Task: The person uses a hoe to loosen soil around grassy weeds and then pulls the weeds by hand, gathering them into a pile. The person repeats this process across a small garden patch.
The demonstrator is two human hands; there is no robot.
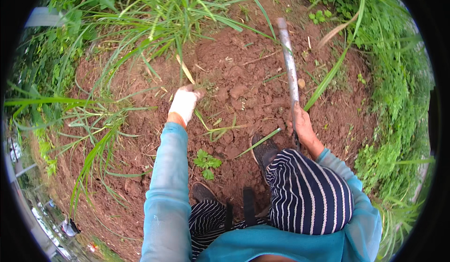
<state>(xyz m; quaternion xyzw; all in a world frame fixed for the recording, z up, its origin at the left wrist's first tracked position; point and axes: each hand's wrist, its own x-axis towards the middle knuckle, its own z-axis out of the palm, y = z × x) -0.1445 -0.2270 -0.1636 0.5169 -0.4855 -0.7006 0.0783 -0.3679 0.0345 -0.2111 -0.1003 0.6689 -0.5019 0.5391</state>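
Observation:
My left hand (185,102), in a white glove with the fingertips showing, reaches low over loose reddish soil (239,86). Small weeds lie by its fingers, which are blurred, so whether they pinch anything cannot be told. Bare, my right hand (303,125) grips a long metal pipe-like handle (289,60) that points away from me. A dark part of the tool shows below the hand; its lower end is hidden by my knee. Cut grass blades and a small leafy green plant (207,163) are on the soil between my arms.
Tall grass clumps (182,12) grow at the top and left (105,139). Dense green foliage (397,103) borders the right side. My dark shoes (262,151) stand on the soil, with my striped trouser knee (309,191) near the right arm. A small stone (301,83) lies beside the handle.

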